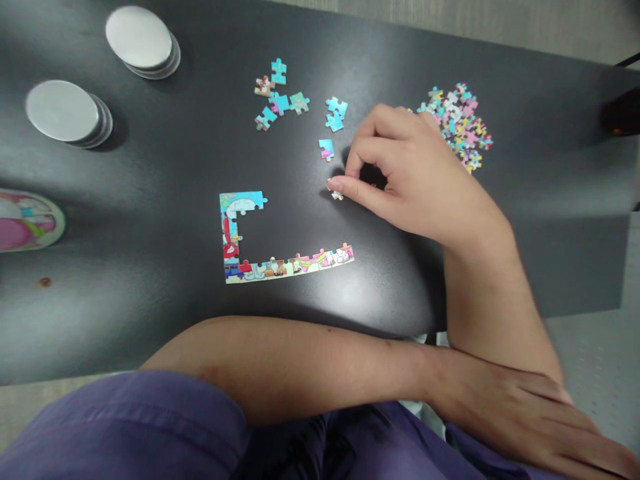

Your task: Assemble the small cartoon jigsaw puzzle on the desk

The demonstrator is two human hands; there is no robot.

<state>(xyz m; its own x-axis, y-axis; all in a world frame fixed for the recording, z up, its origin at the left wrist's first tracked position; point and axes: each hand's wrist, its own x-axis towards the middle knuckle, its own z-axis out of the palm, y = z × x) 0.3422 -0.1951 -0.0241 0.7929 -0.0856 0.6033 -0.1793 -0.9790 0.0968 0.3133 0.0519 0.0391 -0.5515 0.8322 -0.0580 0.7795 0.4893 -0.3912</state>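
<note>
My right hand (400, 167) is over the dark table, thumb and fingertips pinching a small puzzle piece (337, 195). To its lower left lies a joined strip of puzzle border (260, 270), forming a left side, a bottom row and a short top part. Several loose pieces, mostly blue, lie beyond it, among them a blue and pink piece (326, 149) close to my fingers. A heap of mixed pieces (465, 127) is partly hidden behind my right hand. My left forearm crosses my lap, and my left hand (520, 407) lies flat by my right elbow, fingers stretched out.
Two stacks of round whitish discs, one farther (139, 39) and one nearer (64, 111), stand at the upper left. A colourful rounded tin or lid (30, 221) sits at the left edge. A dark object (623, 112) is at the far right.
</note>
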